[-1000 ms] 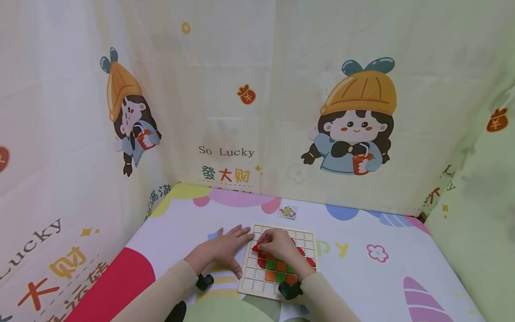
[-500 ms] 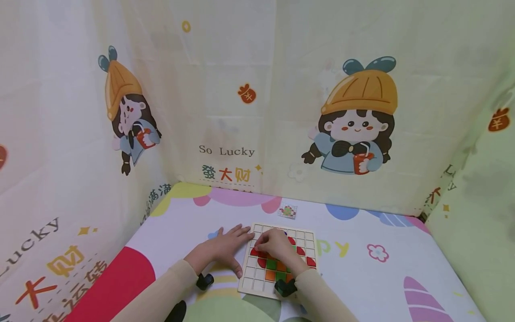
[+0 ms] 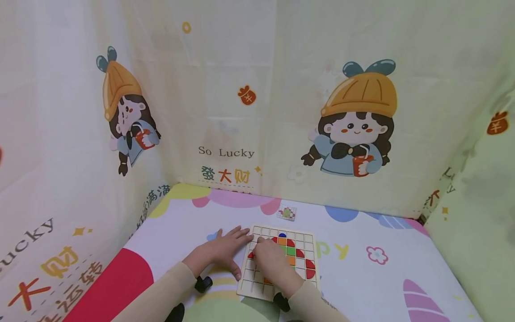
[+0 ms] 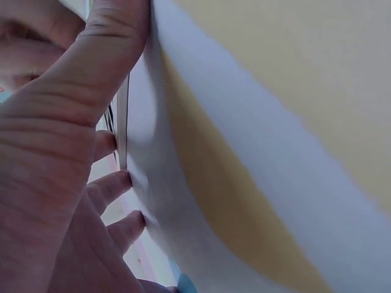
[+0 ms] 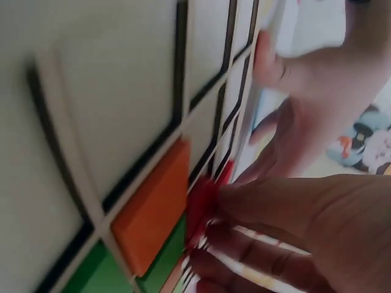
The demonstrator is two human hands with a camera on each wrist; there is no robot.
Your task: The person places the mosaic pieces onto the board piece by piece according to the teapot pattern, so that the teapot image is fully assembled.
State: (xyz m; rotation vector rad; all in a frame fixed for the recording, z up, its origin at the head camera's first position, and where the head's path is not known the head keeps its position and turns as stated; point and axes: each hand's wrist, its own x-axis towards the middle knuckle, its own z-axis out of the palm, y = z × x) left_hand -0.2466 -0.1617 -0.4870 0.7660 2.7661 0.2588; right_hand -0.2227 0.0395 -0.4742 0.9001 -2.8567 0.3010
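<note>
A wooden grid board (image 3: 247, 286) lies on the table with red, orange, green and blue tiles in its cells. My left hand (image 3: 223, 248) rests flat beside it, fingers spread, fingertips and thumb at its left edge. In the left wrist view, that thumb (image 4: 91, 67) lies near the board's edge (image 4: 122, 122). Over the left part of the board, my right hand (image 3: 275, 264) bends its fingers down to the cells. Seen from the right wrist, its thumb and fingers pinch a red round-edged tile (image 5: 198, 210) beside an orange tile (image 5: 153, 207). The right hand hides several tiles from the head view.
Behind the board lies a small picture card (image 3: 287, 213) with a coloured pattern. The table cover (image 3: 362, 277) is white with printed shapes. Printed curtains (image 3: 281, 112) stand at the back and both sides.
The right hand has shifted nearer me and slightly left, its fingers now down at the board's left cells. Blue, orange and red tiles at the top show now. The left hand stays put.
</note>
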